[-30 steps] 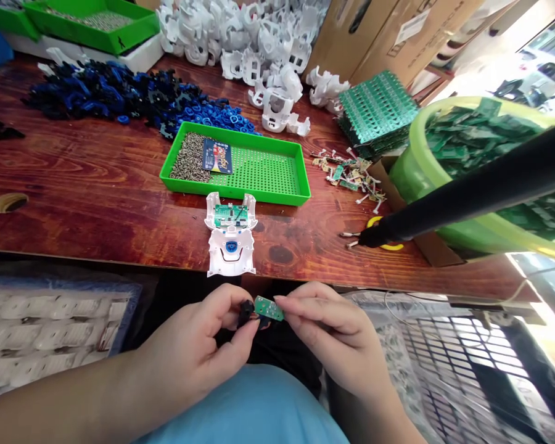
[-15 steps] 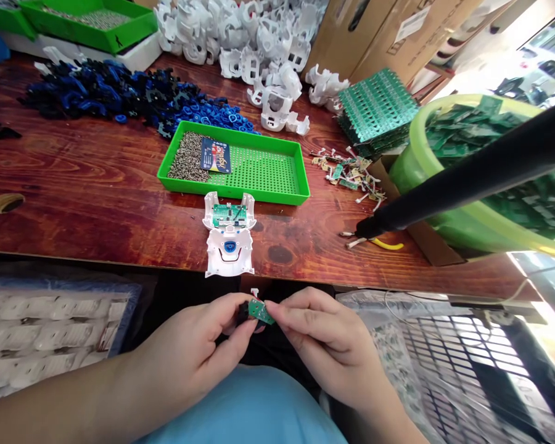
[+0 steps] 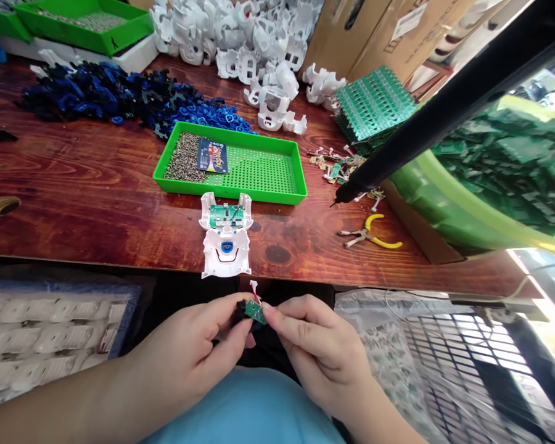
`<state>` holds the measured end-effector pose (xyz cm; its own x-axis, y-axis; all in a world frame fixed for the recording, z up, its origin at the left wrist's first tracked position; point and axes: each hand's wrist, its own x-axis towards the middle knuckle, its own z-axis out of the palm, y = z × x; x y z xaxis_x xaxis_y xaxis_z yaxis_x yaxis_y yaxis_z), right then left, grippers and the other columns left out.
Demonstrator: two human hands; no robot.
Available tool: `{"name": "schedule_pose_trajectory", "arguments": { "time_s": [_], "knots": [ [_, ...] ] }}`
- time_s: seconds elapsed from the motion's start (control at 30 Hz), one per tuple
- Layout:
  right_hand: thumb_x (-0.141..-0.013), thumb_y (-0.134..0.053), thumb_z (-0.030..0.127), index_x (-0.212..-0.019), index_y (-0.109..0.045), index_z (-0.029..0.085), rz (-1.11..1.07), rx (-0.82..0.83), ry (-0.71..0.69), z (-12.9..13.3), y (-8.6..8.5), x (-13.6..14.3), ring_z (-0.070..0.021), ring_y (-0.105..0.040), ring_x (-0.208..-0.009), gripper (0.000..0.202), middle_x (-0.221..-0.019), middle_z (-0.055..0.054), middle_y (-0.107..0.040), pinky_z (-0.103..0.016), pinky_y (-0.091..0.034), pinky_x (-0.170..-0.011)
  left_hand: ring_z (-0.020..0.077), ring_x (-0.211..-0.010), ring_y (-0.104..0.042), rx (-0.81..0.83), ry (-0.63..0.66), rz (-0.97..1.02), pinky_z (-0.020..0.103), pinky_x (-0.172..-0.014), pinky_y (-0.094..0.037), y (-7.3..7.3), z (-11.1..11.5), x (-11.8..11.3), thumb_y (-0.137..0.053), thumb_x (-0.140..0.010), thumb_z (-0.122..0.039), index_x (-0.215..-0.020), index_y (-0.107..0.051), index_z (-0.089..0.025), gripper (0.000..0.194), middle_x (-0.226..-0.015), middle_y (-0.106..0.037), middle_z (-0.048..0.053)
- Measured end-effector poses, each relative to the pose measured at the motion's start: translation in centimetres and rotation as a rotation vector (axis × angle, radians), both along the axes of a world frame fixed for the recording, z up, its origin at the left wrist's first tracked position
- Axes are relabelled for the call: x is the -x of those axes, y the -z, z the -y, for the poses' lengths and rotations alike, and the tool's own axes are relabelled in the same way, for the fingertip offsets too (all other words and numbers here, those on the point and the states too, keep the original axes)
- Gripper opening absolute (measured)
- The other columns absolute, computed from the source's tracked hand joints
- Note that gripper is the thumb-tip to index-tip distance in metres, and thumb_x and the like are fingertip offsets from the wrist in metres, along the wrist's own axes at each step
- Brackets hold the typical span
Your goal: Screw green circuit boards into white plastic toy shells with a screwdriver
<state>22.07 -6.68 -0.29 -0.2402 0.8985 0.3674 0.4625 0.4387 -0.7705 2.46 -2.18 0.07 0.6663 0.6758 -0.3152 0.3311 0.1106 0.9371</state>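
My left hand (image 3: 203, 345) pinches a black plastic part (image 3: 238, 312) between thumb and fingers. Against that part lies a small green circuit board (image 3: 255, 311), whose right end is gripped by the thumb and forefinger of my right hand (image 3: 317, 342). A short cable with a white plug (image 3: 253, 285) sticks up from the board. Just beyond my hands, at the table edge, lies a white shell (image 3: 226, 262) with a blue button in it. Touching its far side is another white shell piece (image 3: 205, 213) that holds a green board (image 3: 226, 216).
A green tray (image 3: 277, 196) holds screws and a card. Blue and black parts (image 3: 106, 92), white shells (image 3: 272, 92) and stacked boards (image 3: 374, 102) stand behind. Yellow-handled cutters (image 3: 370, 234), a black rod-like tool (image 3: 398, 142) and a green tub (image 3: 425, 203) are at right.
The black rod-like tool has swung up and left, uncovering the cutters. My hands have shifted very slightly, and the board's cable shows more clearly between them.
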Motion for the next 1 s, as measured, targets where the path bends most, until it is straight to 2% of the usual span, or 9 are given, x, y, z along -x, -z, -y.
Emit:
{"name": "schedule_pose_trajectory", "arguments": {
  "time_s": [0.23,0.37,0.5,0.7,0.87,1.0],
  "knots": [
    [-0.082,-0.049,-0.001,-0.122,-0.058,0.029,-0.07,0.041,0.04,0.1,0.3,0.1,-0.0087,-0.062,-0.077,0.051,-0.088,-0.002,-0.062,-0.017,-0.053,-0.067,0.0134,-0.086,-0.065,0.103,0.005,-0.004,0.021,-0.075,-0.054,-0.8,-0.3,0.0,-0.041,-0.094,-0.036,-0.116,-0.055,-0.025,0.029,-0.089,-0.067,0.0],
    [-0.082,-0.052,0.0,-0.119,-0.061,0.028,-0.124,0.108,0.0,0.0,0.2,-0.3,-0.0087,-0.062,-0.079,0.047,-0.088,-0.002,-0.062,-0.018,-0.053,-0.069,0.0106,-0.08,-0.064,0.161,-0.009,0.056,0.017,-0.073,-0.052,-1.0,-0.5,0.2,-0.044,-0.093,-0.035,-0.111,-0.06,-0.027,0.025,-0.083,-0.068,-0.003],
    [-0.083,-0.053,0.002,-0.116,-0.062,0.027,-0.132,0.117,-0.022,-0.1,0.0,-0.6,-0.0091,-0.061,-0.077,0.043,-0.085,-0.002,-0.062,-0.019,-0.052,-0.068,0.0107,-0.083,-0.064,0.24,-0.046,0.084,0.017,-0.076,-0.052,-0.9,-0.2,0.3,-0.043,-0.093,-0.037,-0.111,-0.06,-0.028,0.027,-0.085,-0.068,-0.003],
    [-0.083,-0.052,0.001,-0.117,-0.061,0.025,-0.122,0.116,-0.022,-0.1,-0.3,-0.3,-0.0087,-0.061,-0.078,0.042,-0.086,-0.002,-0.061,-0.019,-0.052,-0.068,0.0102,-0.083,-0.064,0.191,-0.056,0.074,0.016,-0.076,-0.051,-0.9,-0.1,0.5,-0.044,-0.094,-0.036,-0.11,-0.06,-0.028,0.025,-0.086,-0.069,-0.004],
    [-0.083,-0.049,-0.001,-0.117,-0.061,0.023,-0.126,0.062,-0.034,-0.3,-0.6,0.1,-0.0088,-0.062,-0.084,0.043,-0.091,-0.004,-0.063,-0.018,-0.053,-0.074,0.0101,-0.078,-0.063,0.209,-0.087,0.09,0.016,-0.072,-0.052,-1.0,-0.3,0.6,-0.045,-0.093,-0.035,-0.099,-0.064,-0.025,0.022,-0.08,-0.068,-0.003],
    [-0.083,-0.05,0.0,-0.116,-0.062,0.024,-0.144,0.085,-0.025,-0.1,-0.7,0.3,-0.009,-0.062,-0.079,0.043,-0.087,-0.003,-0.062,-0.018,-0.054,-0.069,0.0119,-0.084,-0.064,0.15,-0.065,0.067,0.018,-0.075,-0.053,-0.9,-0.3,0.5,-0.044,-0.094,-0.036,-0.107,-0.061,-0.026,0.024,-0.087,-0.068,-0.001]
  ]
}}
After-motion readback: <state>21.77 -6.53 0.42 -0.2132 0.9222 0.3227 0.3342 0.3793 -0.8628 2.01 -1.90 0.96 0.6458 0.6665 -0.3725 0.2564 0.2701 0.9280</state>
